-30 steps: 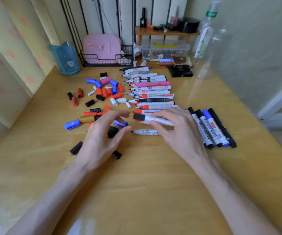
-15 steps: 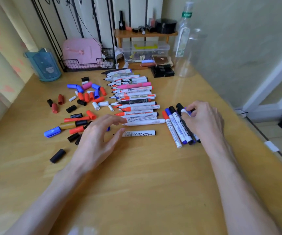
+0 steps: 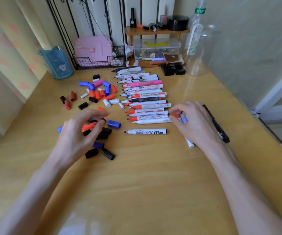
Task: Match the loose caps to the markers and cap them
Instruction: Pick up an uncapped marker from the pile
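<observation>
We find the left hand (image 3: 75, 136) curled over the loose caps (image 3: 113, 123) beside the uncapped markers (image 3: 150, 106), its grasp undeterminable, and the right hand (image 3: 196, 124) pinching capped markers (image 3: 183, 118); in our judgement the look-alike black caps risk a mismatch.
</observation>
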Demonstrator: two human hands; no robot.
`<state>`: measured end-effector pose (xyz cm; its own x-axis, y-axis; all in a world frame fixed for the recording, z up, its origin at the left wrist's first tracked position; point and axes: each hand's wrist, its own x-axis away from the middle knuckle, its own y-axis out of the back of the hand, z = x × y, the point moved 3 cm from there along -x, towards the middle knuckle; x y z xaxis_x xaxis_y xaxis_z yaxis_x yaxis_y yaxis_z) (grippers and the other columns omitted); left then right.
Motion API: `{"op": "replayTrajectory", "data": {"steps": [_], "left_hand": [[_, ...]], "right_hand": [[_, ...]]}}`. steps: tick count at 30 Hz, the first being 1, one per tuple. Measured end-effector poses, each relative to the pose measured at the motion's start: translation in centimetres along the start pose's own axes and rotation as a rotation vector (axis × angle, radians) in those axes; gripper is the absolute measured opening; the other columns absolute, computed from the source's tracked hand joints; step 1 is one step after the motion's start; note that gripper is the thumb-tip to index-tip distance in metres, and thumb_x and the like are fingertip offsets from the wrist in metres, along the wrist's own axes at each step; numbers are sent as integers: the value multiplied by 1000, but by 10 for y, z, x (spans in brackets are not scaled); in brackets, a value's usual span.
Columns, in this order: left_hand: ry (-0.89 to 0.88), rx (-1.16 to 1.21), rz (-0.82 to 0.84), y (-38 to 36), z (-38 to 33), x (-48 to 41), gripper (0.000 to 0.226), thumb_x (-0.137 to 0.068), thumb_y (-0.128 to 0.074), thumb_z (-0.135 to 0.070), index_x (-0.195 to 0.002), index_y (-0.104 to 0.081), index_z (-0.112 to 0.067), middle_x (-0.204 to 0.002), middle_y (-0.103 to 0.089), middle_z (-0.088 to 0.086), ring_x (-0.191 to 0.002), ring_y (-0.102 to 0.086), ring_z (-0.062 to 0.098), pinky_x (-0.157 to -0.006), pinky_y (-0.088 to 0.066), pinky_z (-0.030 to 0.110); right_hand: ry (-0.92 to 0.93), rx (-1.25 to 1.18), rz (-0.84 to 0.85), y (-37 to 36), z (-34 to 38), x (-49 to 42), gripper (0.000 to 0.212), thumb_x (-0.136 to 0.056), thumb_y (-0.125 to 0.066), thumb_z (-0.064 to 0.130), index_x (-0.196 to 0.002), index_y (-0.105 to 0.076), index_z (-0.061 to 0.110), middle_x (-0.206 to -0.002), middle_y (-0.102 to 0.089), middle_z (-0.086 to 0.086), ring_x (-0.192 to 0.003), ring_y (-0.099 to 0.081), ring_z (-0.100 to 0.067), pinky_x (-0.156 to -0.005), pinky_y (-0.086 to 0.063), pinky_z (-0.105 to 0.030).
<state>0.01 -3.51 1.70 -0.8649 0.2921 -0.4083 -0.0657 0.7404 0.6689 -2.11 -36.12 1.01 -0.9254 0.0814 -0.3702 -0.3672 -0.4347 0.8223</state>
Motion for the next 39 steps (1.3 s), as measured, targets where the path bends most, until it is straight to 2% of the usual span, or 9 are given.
{"op": "replayTrajectory", "data": {"steps": [2,6,12,19,22,26,34,36,39], "left_hand": [[9,-24,15,10,7,3,20,-99,-66,-16,-116,-73,-23,-115,-73,-15,-109,-66,5,-88,-46,14],[43,-25,-11,23,22,14,18,-100,-66,-15,-114,-74,-24,-112,-74,-15,-107,-67,6,-89,-48,20],[53,-56,-28,32,33,22,16,-100,-65,-17,-112,-75,-23,-110,-74,-16,-103,-66,0,-88,-43,8],[60,-107,-6,40,41,27,15,-100,-65,-21,-111,-74,-27,-107,-73,-14,-101,-66,5,-84,-43,9],[60,-137,10,38,44,26,15,-100,-64,-24,-111,-73,-30,-106,-72,-15,-99,-66,6,-83,-45,14],[48,-166,9,38,47,27,15,-100,-64,-27,-112,-73,-30,-106,-71,-14,-97,-66,8,-82,-52,31],[114,-226,5,45,60,26,15,-97,-67,-32,-110,-73,-30,-102,-70,-17,-93,-65,2,-70,-41,12],[122,-230,10,45,63,27,15,-96,-67,-35,-109,-72,-31,-100,-70,-16,-92,-65,3,-70,-41,16],[138,-262,-20,46,71,26,17,-96,-69,-24,-111,-71,-30,-102,-68,-14,-91,-66,6,-68,-45,27]], "right_hand": [[62,24,65,-11,5,2,9,-94,-74,27,-102,-76,26,-95,-67,7,-97,-52,-21,-86,-46,-40],[83,35,89,-15,7,1,9,-90,-79,24,-98,-75,26,-95,-66,9,-94,-51,-20,-87,-46,-44],[72,81,131,-19,5,-2,20,-87,-82,28,-106,-76,27,-93,-58,10,-100,-49,-21,-90,-44,-40],[82,97,128,-22,6,-3,17,-86,-83,24,-98,-72,27,-87,-56,14,-95,-47,-20,-82,-45,-42],[108,92,122,-23,6,-2,18,-86,-83,21,-101,-74,25,-89,-59,12,-93,-47,-21,-78,-39,-37],[138,93,102,-26,7,-2,16,-87,-81,18,-102,-76,23,-91,-61,11,-94,-47,-21,-78,-36,-35],[259,30,11,-24,25,0,12,-96,-70,17,-106,-67,22,-108,-67,12,-99,-54,-18,-82,-33,-35],[291,0,12,-27,35,4,12,-97,-69,15,-107,-66,22,-109,-69,13,-103,-57,-16,-83,-34,-36],[333,-22,7,-32,49,9,12,-97,-69,14,-106,-66,21,-106,-70,13,-100,-61,-15,-83,-33,-34]]}}
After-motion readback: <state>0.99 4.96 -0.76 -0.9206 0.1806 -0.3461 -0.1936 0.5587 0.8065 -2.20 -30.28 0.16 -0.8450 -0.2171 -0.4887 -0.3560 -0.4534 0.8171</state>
